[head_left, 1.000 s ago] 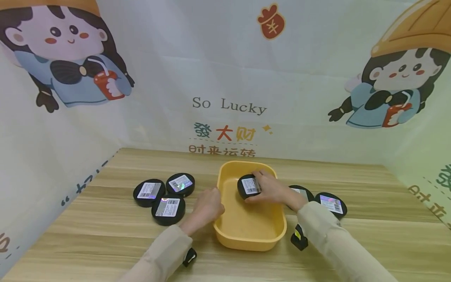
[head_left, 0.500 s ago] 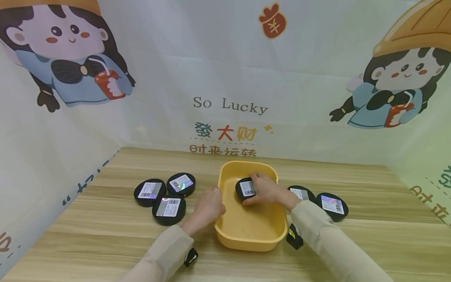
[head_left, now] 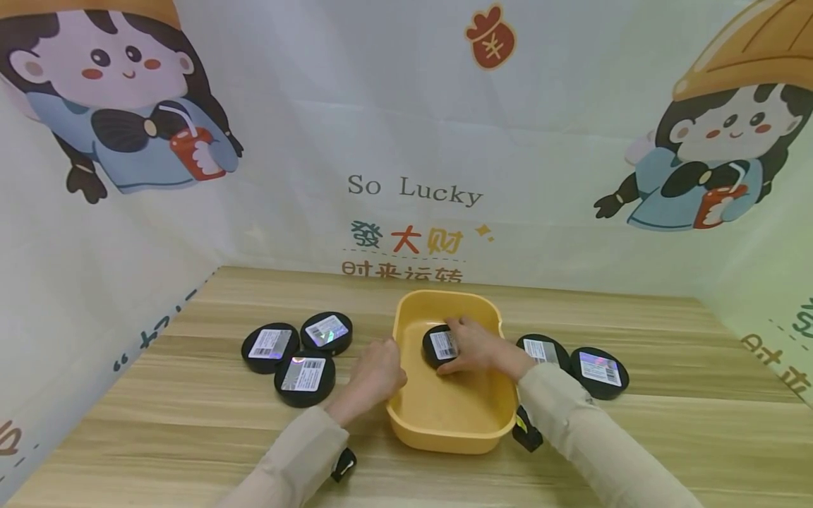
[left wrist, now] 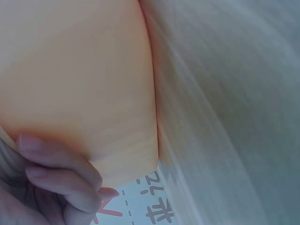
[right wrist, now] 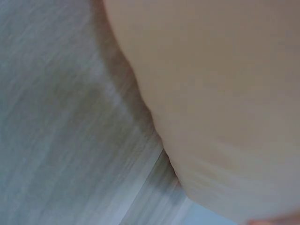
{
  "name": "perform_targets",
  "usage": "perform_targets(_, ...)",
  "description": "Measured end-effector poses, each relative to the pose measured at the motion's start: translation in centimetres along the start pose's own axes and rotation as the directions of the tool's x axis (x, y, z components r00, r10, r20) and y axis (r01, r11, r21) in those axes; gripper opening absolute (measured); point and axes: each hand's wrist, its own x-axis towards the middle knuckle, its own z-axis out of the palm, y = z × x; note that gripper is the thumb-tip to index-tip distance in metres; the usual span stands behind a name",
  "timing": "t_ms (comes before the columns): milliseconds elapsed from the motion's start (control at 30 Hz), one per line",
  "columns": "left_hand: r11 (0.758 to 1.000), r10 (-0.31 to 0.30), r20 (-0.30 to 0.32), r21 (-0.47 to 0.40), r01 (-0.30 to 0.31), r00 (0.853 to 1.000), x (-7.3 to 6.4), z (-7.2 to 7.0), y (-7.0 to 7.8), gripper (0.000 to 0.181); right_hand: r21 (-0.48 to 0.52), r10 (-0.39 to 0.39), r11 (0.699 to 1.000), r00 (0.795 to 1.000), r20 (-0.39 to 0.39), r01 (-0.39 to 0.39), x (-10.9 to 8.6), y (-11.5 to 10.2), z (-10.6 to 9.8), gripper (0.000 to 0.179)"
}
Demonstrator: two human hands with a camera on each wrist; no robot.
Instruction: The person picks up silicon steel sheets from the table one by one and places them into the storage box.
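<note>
A yellow plastic basin stands mid-table in the head view. My left hand grips its left rim; in the left wrist view the curled fingers lie against the outer wall. Inside the basin, toward the back, my right hand holds a flat round black case with a white barcode label by its right side. The fingers cover part of that label. The right wrist view is mostly filled by the basin's outer wall, with only a sliver of hand at the bottom right corner.
On the wood-patterned table, three similar labelled cases sit grouped left of the basin. Two more cases lie to its right, partly behind the right forearm. A printed cloth encloses the back and sides.
My right hand has moved slightly left and lower into the basin with the black case. The left hand has stayed at the rim.
</note>
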Motion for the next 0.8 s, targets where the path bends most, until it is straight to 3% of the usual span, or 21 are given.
perform_targets(233, 1.000, -0.002, -0.009, -0.001, 0.002, 1.000, 0.0, 0.0, -0.1, 0.017, 0.031, 0.010, 0.999, 1.000, 0.018, -0.010, 0.0, -0.1, 0.1, 0.086)
perform_targets(533, 1.000, -0.009, 0.000, 0.016, 0.009, 1.000, 0.0, 0.1, 0.0, 0.016, 0.028, 0.021, 0.999, 1.000, -0.003, -0.021, -0.2, -0.5, 0.3, 0.076)
perform_targets(800, 1.000, -0.006, 0.002, 0.015, 0.006, 1.000, 0.1, 0.1, 0.0, 0.011, 0.038, 0.007, 0.999, 1.000, -0.012, -0.007, -0.7, -0.6, -0.9, 0.071)
